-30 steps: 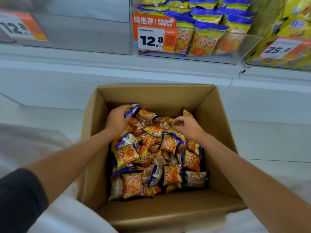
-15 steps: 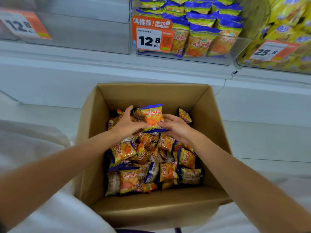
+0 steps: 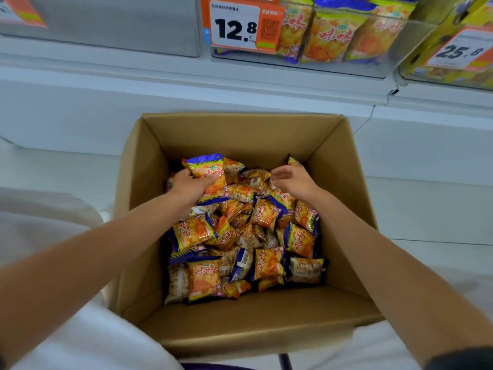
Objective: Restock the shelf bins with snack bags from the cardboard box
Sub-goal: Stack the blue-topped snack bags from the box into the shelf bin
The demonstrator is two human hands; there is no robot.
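My left hand (image 3: pixel 190 186) grips snack bag (image 3: pixel 210 168) in cardboard box (image 3: pixel 240 329); right hand (image 3: pixel 292 181) loosely spread. White shelf (image 3: pixel 160 76) ahead, stocked bin (image 3: pixel 333 65), price tag (image 3: pixel 234 28) 12.8.

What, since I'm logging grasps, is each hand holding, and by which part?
The left hand grips a snack bag around its lower left side; the right hand holds nothing.

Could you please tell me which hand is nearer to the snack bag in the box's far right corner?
Right. The right hand hovers in front of that corner bag; the left hand is across the box, gripping a blue-topped bag.
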